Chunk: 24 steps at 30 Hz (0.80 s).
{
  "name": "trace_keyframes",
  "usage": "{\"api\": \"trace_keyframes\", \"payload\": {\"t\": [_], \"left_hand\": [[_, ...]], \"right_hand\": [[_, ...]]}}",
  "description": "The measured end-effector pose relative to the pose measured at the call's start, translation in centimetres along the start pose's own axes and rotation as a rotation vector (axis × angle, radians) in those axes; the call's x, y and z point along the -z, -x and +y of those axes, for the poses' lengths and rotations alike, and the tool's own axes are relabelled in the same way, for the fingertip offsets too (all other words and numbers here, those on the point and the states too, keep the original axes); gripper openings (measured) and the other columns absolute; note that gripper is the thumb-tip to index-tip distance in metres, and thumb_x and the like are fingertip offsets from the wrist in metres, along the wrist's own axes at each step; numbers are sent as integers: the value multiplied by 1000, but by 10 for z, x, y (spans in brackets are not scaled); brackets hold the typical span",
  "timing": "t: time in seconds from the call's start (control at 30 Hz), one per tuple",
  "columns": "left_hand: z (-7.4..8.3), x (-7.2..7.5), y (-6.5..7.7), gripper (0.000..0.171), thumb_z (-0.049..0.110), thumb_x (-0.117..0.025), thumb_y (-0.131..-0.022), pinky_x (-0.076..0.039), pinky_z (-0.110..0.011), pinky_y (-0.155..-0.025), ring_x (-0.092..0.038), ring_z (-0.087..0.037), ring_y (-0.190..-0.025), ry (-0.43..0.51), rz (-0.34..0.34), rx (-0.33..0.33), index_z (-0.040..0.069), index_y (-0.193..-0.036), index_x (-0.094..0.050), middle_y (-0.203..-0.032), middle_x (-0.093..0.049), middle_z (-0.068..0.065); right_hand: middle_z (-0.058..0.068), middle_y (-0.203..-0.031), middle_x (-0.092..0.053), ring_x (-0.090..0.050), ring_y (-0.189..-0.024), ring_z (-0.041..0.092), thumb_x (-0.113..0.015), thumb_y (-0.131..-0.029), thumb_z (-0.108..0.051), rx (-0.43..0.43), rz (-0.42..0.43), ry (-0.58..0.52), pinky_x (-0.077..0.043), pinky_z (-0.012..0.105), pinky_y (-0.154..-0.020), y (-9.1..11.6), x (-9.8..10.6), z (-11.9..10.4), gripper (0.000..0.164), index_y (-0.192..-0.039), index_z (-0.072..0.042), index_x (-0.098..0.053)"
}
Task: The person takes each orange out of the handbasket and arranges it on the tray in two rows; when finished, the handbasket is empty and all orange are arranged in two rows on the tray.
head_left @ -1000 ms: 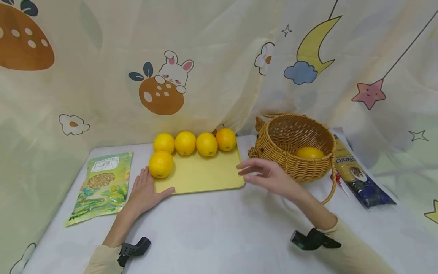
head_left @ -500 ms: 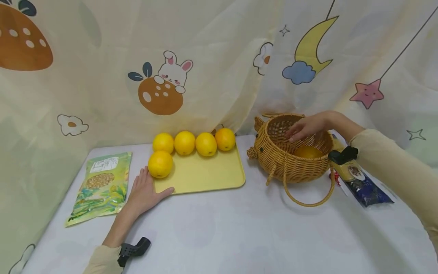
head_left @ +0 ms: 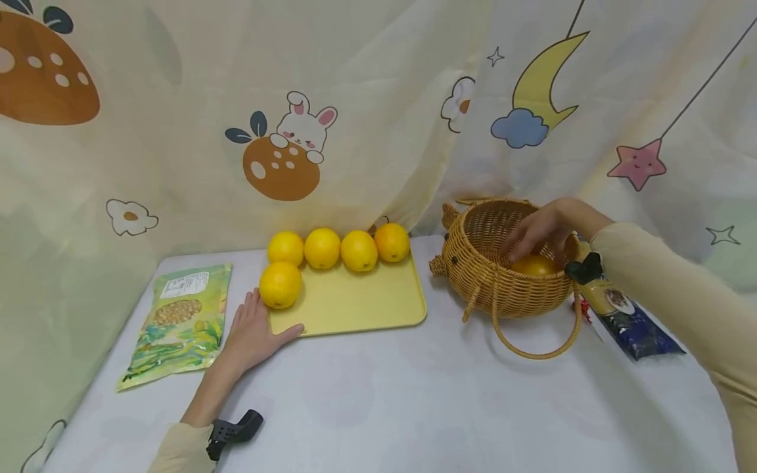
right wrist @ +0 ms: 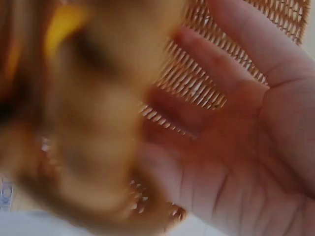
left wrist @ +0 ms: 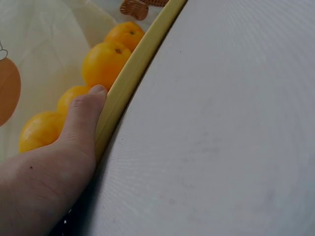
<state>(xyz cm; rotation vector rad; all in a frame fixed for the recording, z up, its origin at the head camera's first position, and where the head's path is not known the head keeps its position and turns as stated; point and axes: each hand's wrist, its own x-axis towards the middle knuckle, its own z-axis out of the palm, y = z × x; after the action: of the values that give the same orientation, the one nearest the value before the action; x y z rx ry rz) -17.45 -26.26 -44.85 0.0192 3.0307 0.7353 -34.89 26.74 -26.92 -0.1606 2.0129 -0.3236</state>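
Observation:
My left hand [head_left: 253, 336] rests with straight fingers at the left front corner of a yellow tray [head_left: 361, 303], its thumb on the tray's front rim, as the left wrist view also shows. Several oranges stand on the tray: a back row with an orange [head_left: 359, 251], and a nearer orange [head_left: 280, 285] close to my left fingertips. My right hand [head_left: 545, 227] reaches down into a wicker basket [head_left: 503, 299], fingers spread over the orange [head_left: 535, 265] lying inside. In the right wrist view those fingers look loosely extended; blurred wicker hides part of the orange.
A green bag of corn kernels [head_left: 174, 322] lies left of the tray. Right of the basket are a blue and gold packet [head_left: 629, 328] and a small red item [head_left: 585, 310]. The basket's handle [head_left: 535, 356] hangs onto the table in front. A printed curtain [head_left: 378, 131] stands behind.
My right hand moved from beside the tray's right edge over to the basket, then lower inside it toward the orange. The basket's handle swung forward. My left hand stayed put.

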Motion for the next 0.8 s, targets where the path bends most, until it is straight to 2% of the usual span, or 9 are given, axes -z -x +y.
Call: {"api": "trace_keyframes", "payload": {"t": [0.13, 0.27, 0.4, 0.53, 0.67, 0.8], "left_hand": [[0, 1, 1, 123, 73, -57, -80, 0, -63, -119, 2, -48, -148, -5, -9, 12, -9, -152, -1, -159, 3, -33], [0, 0, 1, 124, 73, -58, -79, 0, -63, -120, 2, -48, -148, 4, -11, 13, -10, -151, -2, -159, 2, -33], [0, -2, -1, 124, 74, -58, -78, -1, -62, -120, 1, -48, -149, 7, -8, 8, -10, -152, -3, -159, 1, -33], [0, -3, -1, 124, 74, -58, -79, -1, -62, -120, 2, -47, -149, 4, -5, 13, -9, -152, -2, -159, 2, -32], [1, -3, 0, 124, 74, -58, -79, 0, -62, -120, 2, -48, -149, 1, -11, 16, -10, -151, -3, -159, 2, -33], [0, 0, 0, 124, 74, -58, -79, 0, -61, -121, 2, -47, -149, -8, -13, 26, -10, -151, -4, -159, 2, -33]], "right_hand": [[33, -153, -24, -37, -133, 54, -65, -91, -42, -12, -17, 11, -57, 58, -83, 2, 3, -3, 74, -150, -11, -34], [31, -156, -21, -29, -138, 57, -64, -91, -43, -5, -51, -3, -56, 59, -84, 3, 11, -6, 78, -152, -9, -30], [28, -159, -15, -22, -142, 55, -57, -96, -41, 27, -91, -19, -54, 61, -87, 1, 20, -5, 73, -153, -8, -26], [28, -158, -18, -27, -140, 54, -57, -97, -38, 34, -63, -16, -53, 60, -90, -4, 26, -3, 69, -152, -6, -30], [30, -157, -20, -32, -139, 52, -61, -94, -39, -3, -28, -46, -50, 60, -96, -10, 27, 0, 73, -151, -4, -30], [30, -155, -25, -35, -138, 51, -62, -93, -39, -33, -55, -34, -46, 60, -101, -16, 26, 4, 70, -149, -6, -36]]}}
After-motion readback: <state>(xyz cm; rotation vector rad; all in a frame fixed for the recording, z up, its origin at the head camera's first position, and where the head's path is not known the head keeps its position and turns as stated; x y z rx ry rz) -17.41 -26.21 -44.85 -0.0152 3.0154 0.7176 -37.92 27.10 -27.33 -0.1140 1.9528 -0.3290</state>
